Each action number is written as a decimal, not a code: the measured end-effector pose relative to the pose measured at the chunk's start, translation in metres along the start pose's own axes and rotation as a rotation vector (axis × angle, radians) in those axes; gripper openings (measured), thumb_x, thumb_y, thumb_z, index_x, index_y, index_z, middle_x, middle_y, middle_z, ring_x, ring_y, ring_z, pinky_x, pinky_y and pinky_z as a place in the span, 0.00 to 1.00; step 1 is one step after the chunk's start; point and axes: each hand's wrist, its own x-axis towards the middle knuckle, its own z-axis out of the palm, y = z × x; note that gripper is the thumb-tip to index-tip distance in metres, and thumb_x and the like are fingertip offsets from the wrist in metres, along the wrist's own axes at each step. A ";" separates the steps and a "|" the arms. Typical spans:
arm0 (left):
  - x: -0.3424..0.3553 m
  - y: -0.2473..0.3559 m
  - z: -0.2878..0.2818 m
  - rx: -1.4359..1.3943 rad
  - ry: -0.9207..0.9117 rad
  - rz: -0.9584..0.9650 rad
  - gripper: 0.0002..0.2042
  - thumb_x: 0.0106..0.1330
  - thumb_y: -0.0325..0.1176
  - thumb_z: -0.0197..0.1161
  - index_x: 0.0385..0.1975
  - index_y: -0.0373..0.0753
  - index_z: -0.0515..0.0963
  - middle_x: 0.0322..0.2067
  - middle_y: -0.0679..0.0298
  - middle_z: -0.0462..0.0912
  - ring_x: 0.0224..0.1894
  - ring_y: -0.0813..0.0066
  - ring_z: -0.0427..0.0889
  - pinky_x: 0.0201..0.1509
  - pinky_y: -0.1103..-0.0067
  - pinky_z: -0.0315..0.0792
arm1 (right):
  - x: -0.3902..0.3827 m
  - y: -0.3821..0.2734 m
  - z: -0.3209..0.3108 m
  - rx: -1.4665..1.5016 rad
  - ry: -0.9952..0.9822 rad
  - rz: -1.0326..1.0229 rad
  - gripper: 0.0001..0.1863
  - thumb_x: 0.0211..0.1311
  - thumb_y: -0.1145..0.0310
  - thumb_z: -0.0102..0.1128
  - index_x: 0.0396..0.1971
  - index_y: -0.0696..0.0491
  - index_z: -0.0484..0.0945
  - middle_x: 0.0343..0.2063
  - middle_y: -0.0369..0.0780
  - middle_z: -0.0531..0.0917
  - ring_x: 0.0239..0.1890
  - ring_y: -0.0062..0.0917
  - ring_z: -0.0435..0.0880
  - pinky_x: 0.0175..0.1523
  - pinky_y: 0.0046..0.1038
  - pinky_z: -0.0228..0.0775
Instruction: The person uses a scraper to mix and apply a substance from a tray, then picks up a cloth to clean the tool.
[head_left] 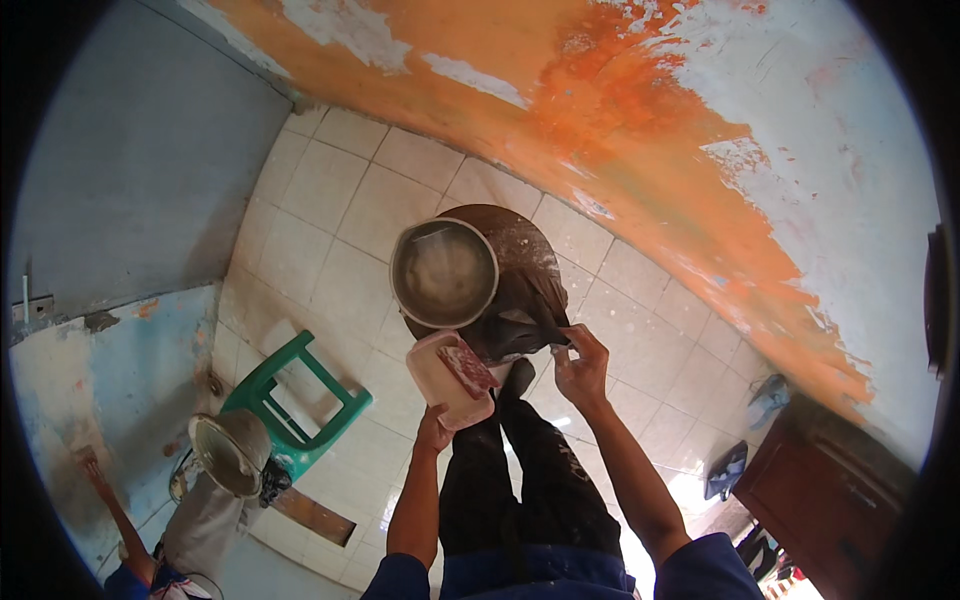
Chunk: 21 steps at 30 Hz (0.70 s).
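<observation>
One shallow pale-pink tub (pixel 436 380), a blotchy red slab (pixel 466 370) along its right side, is near the round bucket (pixel 440 324); the left hand (pixel 433 430) grips it. The right hand (pixel 582 370) pinches a crumpled black sheet (pixel 525 333).

No legible text, label, brand, number or sign found. 1 pale marking (pixel 567 460) noted on the right leg of the dark trousers (pixel 548 510); too small to confirm as lettering.
</observation>
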 end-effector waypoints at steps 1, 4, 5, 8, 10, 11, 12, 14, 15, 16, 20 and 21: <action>0.000 0.000 0.001 0.004 -0.012 0.015 0.29 0.58 0.26 0.59 0.62 0.34 0.60 0.56 0.53 0.72 0.59 0.54 0.72 0.62 0.61 0.70 | 0.002 -0.003 -0.001 0.017 0.012 0.009 0.12 0.45 0.84 0.56 0.33 0.63 0.77 0.29 0.48 0.79 0.31 0.41 0.82 0.37 0.32 0.74; 0.002 -0.002 -0.002 -0.042 -0.021 -0.037 0.36 0.54 0.23 0.62 0.65 0.39 0.55 0.58 0.55 0.68 0.61 0.56 0.69 0.63 0.62 0.70 | 0.014 -0.013 -0.008 -0.036 0.018 -0.075 0.11 0.45 0.83 0.57 0.33 0.63 0.77 0.28 0.49 0.79 0.31 0.43 0.81 0.36 0.32 0.73; 0.004 -0.004 -0.005 -0.038 -0.040 -0.036 0.36 0.54 0.22 0.62 0.65 0.39 0.55 0.58 0.55 0.67 0.62 0.56 0.69 0.63 0.62 0.69 | 0.020 -0.010 -0.008 -0.036 0.018 -0.116 0.11 0.43 0.83 0.60 0.32 0.63 0.77 0.28 0.49 0.78 0.31 0.44 0.81 0.35 0.33 0.72; 0.003 -0.007 0.002 -0.029 -0.064 -0.019 0.36 0.54 0.22 0.61 0.65 0.39 0.54 0.58 0.55 0.67 0.62 0.56 0.69 0.63 0.62 0.70 | 0.038 -0.017 -0.017 -0.110 -0.023 -0.240 0.09 0.46 0.79 0.59 0.31 0.62 0.77 0.26 0.48 0.77 0.28 0.40 0.80 0.35 0.28 0.72; 0.003 -0.011 0.000 -0.007 -0.052 -0.008 0.33 0.55 0.23 0.60 0.63 0.38 0.58 0.57 0.55 0.70 0.60 0.54 0.70 0.62 0.60 0.70 | 0.046 -0.017 -0.019 -0.103 -0.073 -0.281 0.11 0.42 0.80 0.62 0.30 0.61 0.78 0.28 0.48 0.78 0.30 0.43 0.80 0.35 0.31 0.72; 0.003 -0.012 -0.001 0.003 -0.046 -0.002 0.31 0.56 0.24 0.59 0.62 0.37 0.59 0.56 0.54 0.71 0.59 0.53 0.71 0.62 0.59 0.70 | 0.050 -0.019 -0.021 -0.110 -0.119 -0.291 0.11 0.41 0.81 0.62 0.30 0.60 0.78 0.29 0.48 0.78 0.32 0.44 0.80 0.36 0.33 0.73; 0.003 -0.013 0.000 -0.005 -0.040 -0.008 0.31 0.56 0.24 0.60 0.62 0.37 0.59 0.56 0.54 0.71 0.59 0.53 0.71 0.62 0.59 0.70 | 0.055 -0.020 -0.023 -0.118 -0.162 -0.301 0.12 0.39 0.82 0.62 0.30 0.60 0.78 0.31 0.48 0.79 0.34 0.45 0.80 0.37 0.34 0.74; 0.003 -0.014 0.001 -0.021 -0.028 -0.017 0.31 0.56 0.24 0.60 0.62 0.37 0.58 0.56 0.54 0.71 0.59 0.53 0.71 0.62 0.58 0.70 | 0.064 -0.017 -0.030 -0.163 -0.192 -0.328 0.13 0.38 0.82 0.62 0.30 0.59 0.79 0.32 0.47 0.79 0.35 0.45 0.80 0.38 0.35 0.74; 0.002 -0.013 0.001 -0.022 -0.032 -0.008 0.31 0.56 0.24 0.60 0.62 0.37 0.58 0.56 0.54 0.71 0.59 0.53 0.71 0.62 0.58 0.70 | 0.069 -0.018 -0.030 -0.181 -0.207 -0.341 0.13 0.38 0.82 0.62 0.30 0.58 0.79 0.32 0.47 0.79 0.35 0.45 0.80 0.38 0.35 0.75; 0.002 -0.013 0.001 -0.022 -0.037 0.002 0.32 0.56 0.24 0.60 0.62 0.36 0.58 0.56 0.54 0.70 0.59 0.53 0.71 0.62 0.58 0.70 | 0.073 -0.019 -0.031 -0.191 -0.227 -0.356 0.13 0.37 0.81 0.62 0.30 0.58 0.79 0.32 0.46 0.79 0.35 0.45 0.80 0.39 0.35 0.75; 0.000 -0.010 0.006 -0.011 -0.081 0.013 0.32 0.55 0.23 0.60 0.62 0.36 0.58 0.57 0.53 0.70 0.59 0.53 0.71 0.62 0.58 0.70 | 0.091 -0.021 -0.031 -0.242 -0.308 -0.398 0.14 0.36 0.80 0.62 0.30 0.58 0.78 0.31 0.44 0.78 0.35 0.42 0.80 0.38 0.37 0.75; 0.000 -0.010 0.007 -0.007 -0.072 0.012 0.32 0.55 0.23 0.60 0.62 0.36 0.57 0.57 0.53 0.70 0.59 0.52 0.71 0.62 0.58 0.70 | 0.097 -0.022 -0.030 -0.249 -0.316 -0.423 0.14 0.36 0.81 0.62 0.30 0.57 0.78 0.31 0.44 0.78 0.34 0.42 0.80 0.37 0.37 0.75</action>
